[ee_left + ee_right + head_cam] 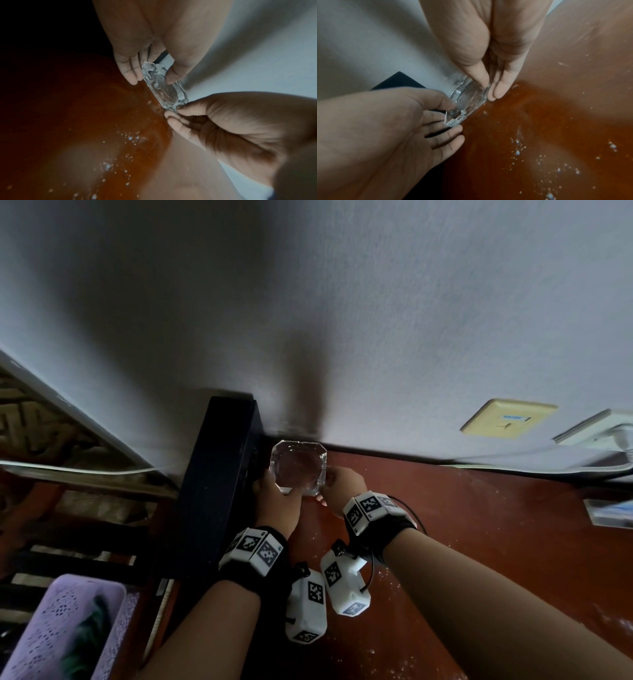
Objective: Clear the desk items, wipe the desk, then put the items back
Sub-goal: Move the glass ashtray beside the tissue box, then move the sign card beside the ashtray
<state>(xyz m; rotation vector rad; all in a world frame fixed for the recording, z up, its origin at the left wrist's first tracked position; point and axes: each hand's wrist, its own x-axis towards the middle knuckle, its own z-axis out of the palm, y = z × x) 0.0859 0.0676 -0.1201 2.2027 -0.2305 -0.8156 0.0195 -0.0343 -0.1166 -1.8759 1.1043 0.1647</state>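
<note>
Pale wall (376, 320) across the whole back. Below it, a reddish-brown desk (496, 542), dusted with white specks (130, 138) near the forearms. At the desk's left end, a tall black box (219, 491) up against the wall. Lower left, off the desk, a purple perforated basket (51, 628). On the wall to the right, a cream wall plate (507, 419).

In the back corner, just beside the black box and close to the wall, a clear square glass dish (298, 467) with cut corners, mouth up. Gripped from both sides. Left hand (274, 501) on the edge nearer the box, thumb over the rim, fingers (130, 73) together down the outer face, tips at the wood. Right hand (342, 484) on the opposite edge, thumb on the rim, fingers (500, 86) together against the side. Bottom of the dish at the desk surface in both wrist views; resting or barely lifted, cannot tell.
</note>
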